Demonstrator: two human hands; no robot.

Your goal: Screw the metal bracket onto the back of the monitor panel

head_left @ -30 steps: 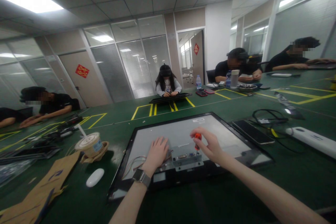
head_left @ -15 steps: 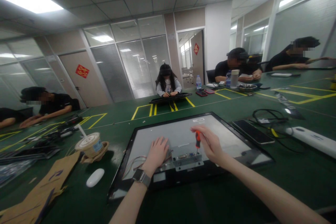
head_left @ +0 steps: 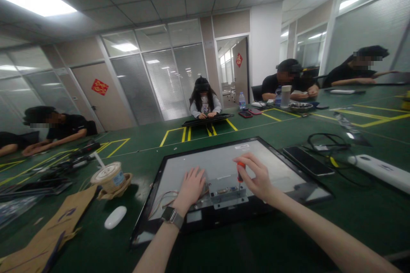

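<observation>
A flat display panel with a black frame lies back side up on the green table before me. Low on its middle sits a metal bracket with a small circuit board and connectors. My right hand grips a red and black screwdriver, held upright, its tip down at the bracket's right part. Whether the tip sits in a screw is too small to tell. My left hand, with a watch on the wrist, rests flat, fingers stretched, on the panel left of the bracket. Thin wires run out beside it.
Left of the panel are a white oval case, a drink cup with a straw and a brown paper bag. A phone, black cables and a white device lie on the right. Several people sit around the table.
The fingers of my right hand have shifted and curled closer around the screwdriver handle. The screwdriver stays over the bracket, and my left hand keeps its place.
</observation>
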